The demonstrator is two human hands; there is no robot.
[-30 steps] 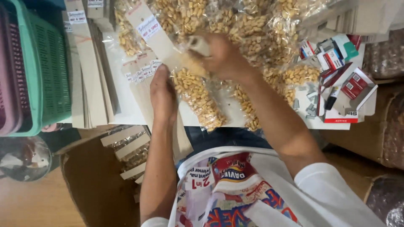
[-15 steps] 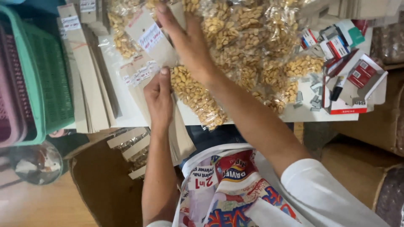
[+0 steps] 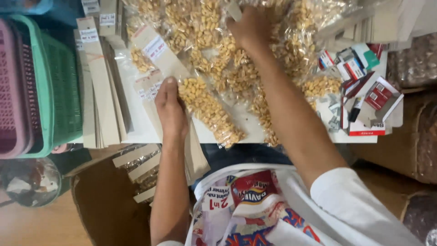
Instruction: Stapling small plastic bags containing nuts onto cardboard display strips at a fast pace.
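My left hand (image 3: 170, 111) lies flat on a stack of long tan cardboard header strips (image 3: 151, 89) at the white table's (image 3: 136, 123) near edge, pressing them down, right beside a clear bag of peanuts (image 3: 209, 109). My right hand (image 3: 250, 25) reaches far back into a heap of clear peanut bags (image 3: 205, 27), fingers curled around one of them. A labelled cardboard header (image 3: 157, 50) is attached to the bag lying between the two hands.
A green plastic basket (image 3: 59, 86) and a pink one (image 3: 11, 91) stand at the left. More cardboard strips (image 3: 100, 82) lie beside them. Small red-and-white boxes and a marker (image 3: 364, 91) sit at the right. An open carton (image 3: 132, 168) with packed bags is below the table edge.
My right hand has moved from the labelled header at the left across to the back middle of the peanut heap. My left hand stays on the strips.
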